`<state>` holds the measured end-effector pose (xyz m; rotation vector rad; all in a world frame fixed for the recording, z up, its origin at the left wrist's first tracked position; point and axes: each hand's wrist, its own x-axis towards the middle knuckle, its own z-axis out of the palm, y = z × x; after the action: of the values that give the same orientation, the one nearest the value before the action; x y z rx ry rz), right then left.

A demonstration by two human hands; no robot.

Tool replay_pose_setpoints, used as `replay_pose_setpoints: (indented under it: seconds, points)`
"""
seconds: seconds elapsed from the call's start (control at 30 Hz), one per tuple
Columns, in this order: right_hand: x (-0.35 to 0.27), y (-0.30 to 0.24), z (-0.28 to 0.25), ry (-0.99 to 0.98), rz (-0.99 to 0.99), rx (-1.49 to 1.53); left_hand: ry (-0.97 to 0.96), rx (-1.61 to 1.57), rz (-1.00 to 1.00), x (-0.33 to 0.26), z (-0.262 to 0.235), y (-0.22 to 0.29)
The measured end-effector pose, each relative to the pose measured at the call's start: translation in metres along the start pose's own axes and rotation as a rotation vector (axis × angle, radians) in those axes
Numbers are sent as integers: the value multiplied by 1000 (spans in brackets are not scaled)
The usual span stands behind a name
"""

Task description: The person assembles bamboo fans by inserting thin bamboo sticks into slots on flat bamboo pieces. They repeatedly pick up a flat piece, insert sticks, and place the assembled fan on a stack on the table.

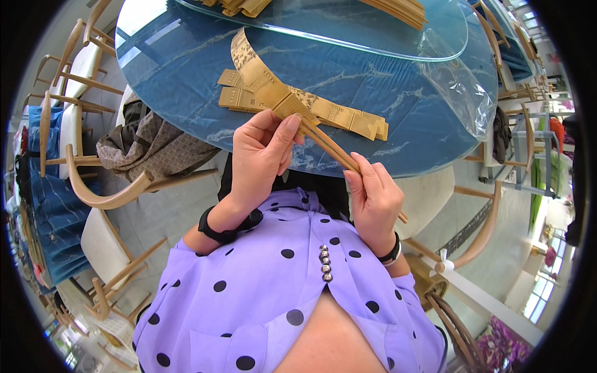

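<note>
A pair of wooden chopsticks (pixel 331 148) runs aslant between my two hands, near the table's front edge. My left hand (pixel 261 149) is closed in a pinch on a gold paper chopstick sleeve (pixel 250 62) at the chopsticks' upper end. The sleeve's long printed strip curls up and away beyond my fingers. Lower down, my right hand (pixel 378 198) grips the chopsticks between thumb and fingers, and their other ends stick out past it. Just behind the sleeve, several flat gold paper sleeves (pixel 339 114) lie in an overlapping pile on the table.
The round table (pixel 186 102) has a blue marbled top and a raised glass turntable (pixel 367 45). More chopsticks (pixel 398 9) and gold sleeves (pixel 239 6) rest on the turntable. A clear plastic bag (pixel 459 90) lies at the right. Chairs (pixel 102 198) stand around, one bearing a patterned cloth item (pixel 146 143).
</note>
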<state>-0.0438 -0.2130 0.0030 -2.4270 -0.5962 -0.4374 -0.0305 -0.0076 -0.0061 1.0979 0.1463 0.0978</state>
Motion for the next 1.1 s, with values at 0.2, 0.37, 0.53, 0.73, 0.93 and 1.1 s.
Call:
replay_pose_setpoints:
  seconds: [0.2,0.37,0.53,0.73,0.93,1.1]
  points:
    - [-4,-5,6,27,-22,-50,-59,29,-15,4,6,12]
    - [-3,-4,4,-13,-36,56,-59,104,92,5,0,11]
    - [-1,14,-9,-99,-53,254,201,102,390,12,-9,34]
    - [-30,34,-19,51,-220,8,142,25,274,17,-14,44]
    - [-42,35,-19,47,-225,31,48,24,173,17,-14,29]
    - [-46,35,-17,68,-242,18,129,181,286,13,-7,21]
